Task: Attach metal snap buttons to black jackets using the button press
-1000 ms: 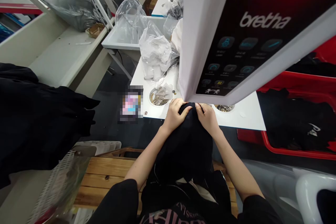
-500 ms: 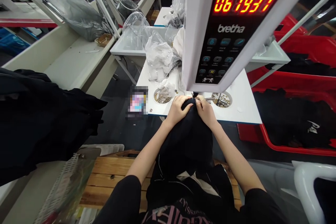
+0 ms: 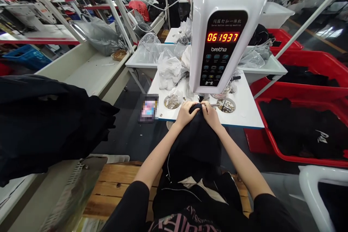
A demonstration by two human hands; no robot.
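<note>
A black garment (image 3: 199, 137) hangs from the table's front edge over my lap, its upper edge bunched under the machine head. My left hand (image 3: 186, 113) is closed on the cloth from the left. From the right, my right hand (image 3: 210, 113) pinches the same edge, close to the left fingertips. Just above the fingers is the dark lower tip of the white button sewing machine (image 3: 232, 25), whose red display reads 061937. Whatever lies right under that tip is hidden by fingers and cloth.
Two round wells with small metal parts, the left well (image 3: 172, 102) and the right well (image 3: 227, 106), flank the hands. Plastic bags (image 3: 171, 69) lie behind. Red bins (image 3: 307, 127) with dark garments stand right; a dark garment pile (image 3: 51, 123) is at left.
The camera view has tilted up, so more of the machine and workshop shows. Both hands stay on the garment's edge at the machine, and the display number is the same.
</note>
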